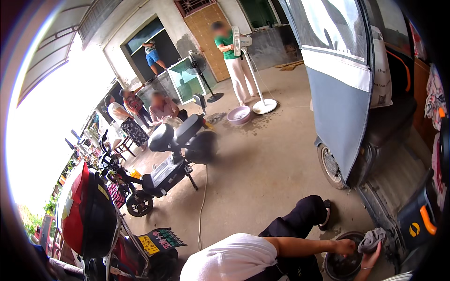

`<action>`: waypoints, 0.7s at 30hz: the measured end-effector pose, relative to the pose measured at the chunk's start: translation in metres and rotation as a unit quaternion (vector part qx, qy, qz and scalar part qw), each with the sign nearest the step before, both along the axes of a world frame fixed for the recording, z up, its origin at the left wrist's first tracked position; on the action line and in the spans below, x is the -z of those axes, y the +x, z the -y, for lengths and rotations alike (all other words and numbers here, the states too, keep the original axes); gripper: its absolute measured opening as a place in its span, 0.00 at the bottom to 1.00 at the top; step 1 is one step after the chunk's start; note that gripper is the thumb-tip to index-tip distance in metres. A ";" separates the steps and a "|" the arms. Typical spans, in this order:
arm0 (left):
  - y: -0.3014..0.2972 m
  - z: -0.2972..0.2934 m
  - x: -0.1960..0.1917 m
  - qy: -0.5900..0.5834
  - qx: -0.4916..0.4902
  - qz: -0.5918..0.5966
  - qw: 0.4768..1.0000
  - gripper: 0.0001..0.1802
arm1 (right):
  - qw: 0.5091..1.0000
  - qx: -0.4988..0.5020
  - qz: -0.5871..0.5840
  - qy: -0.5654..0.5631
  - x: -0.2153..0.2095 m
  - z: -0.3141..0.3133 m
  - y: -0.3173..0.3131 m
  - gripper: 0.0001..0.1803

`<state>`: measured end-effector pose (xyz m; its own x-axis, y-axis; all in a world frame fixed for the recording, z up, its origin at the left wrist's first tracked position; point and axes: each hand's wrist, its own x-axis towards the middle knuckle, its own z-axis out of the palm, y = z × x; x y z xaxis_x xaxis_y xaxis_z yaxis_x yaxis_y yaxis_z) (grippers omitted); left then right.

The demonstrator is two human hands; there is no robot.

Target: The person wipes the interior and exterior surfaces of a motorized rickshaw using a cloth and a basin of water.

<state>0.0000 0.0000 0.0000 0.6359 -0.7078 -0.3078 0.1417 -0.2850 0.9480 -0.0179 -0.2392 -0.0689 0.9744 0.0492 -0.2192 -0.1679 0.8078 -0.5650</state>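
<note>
Head view shows the right hand [369, 260] gripping a grey rag [372, 238] over the dark round basin [338, 270] beside a co-worker's hand [347, 246]; left hand unseen; wiping seems underway, unfinished.

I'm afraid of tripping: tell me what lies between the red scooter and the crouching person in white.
A thin white cord runs along the concrete floor there, in the head view.
</note>
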 end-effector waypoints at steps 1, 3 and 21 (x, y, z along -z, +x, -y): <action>0.000 0.000 -0.003 0.000 0.002 0.004 1.000 0.16 | 1.000 -0.005 0.004 -0.006 0.001 0.002 0.001 0.30; 0.000 0.000 -0.006 0.000 0.005 0.006 1.000 0.16 | 1.000 -0.010 0.005 -0.011 0.002 0.003 0.000 0.30; -0.016 0.020 0.001 0.018 0.018 -0.004 1.000 0.13 | 0.994 0.063 -0.055 -0.068 -0.001 0.009 -0.026 0.27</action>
